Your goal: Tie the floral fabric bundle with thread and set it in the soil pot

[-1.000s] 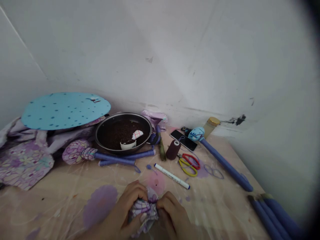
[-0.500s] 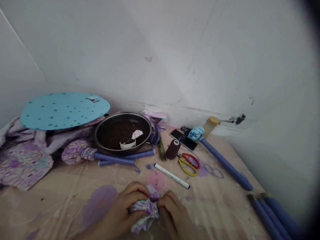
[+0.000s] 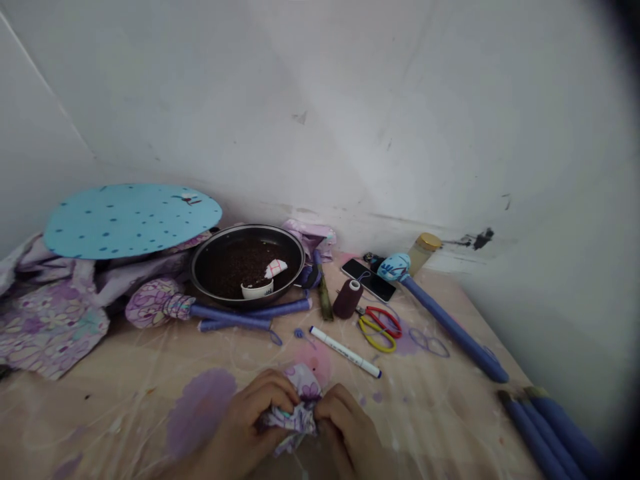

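Low in the middle of the view, a bunched piece of purple floral cloth [image 3: 295, 419] is gathered between both hands just above the table. My left hand [image 3: 260, 417] is closed round its left side, fingers on top and thumb below. At its right side my right hand [image 3: 347, 423] pinches the gathered fabric, the fingertips partly hidden. Beyond the hands lies a white marker [image 3: 345, 351] with blue ends. Scissors [image 3: 377, 328] with one red and one yellow handle sit past it, close to a dark maroon thread spool [image 3: 349, 298].
A dark pan [image 3: 240, 293] of brown grains holds a small white cup [image 3: 257, 288]. Left of it are a blue dotted oval board [image 3: 133, 220] and a cloth-headed, purple-wrapped stick [image 3: 225, 317]. Rightward lie a phone [image 3: 369, 280], a blue-headed stick [image 3: 455, 327] and several wrapped rods [image 3: 560, 427].
The cloth has been squeezed tighter between my hands, with its upper part now standing up more and less hanging below. Both hands stay closed in nearly the same place.
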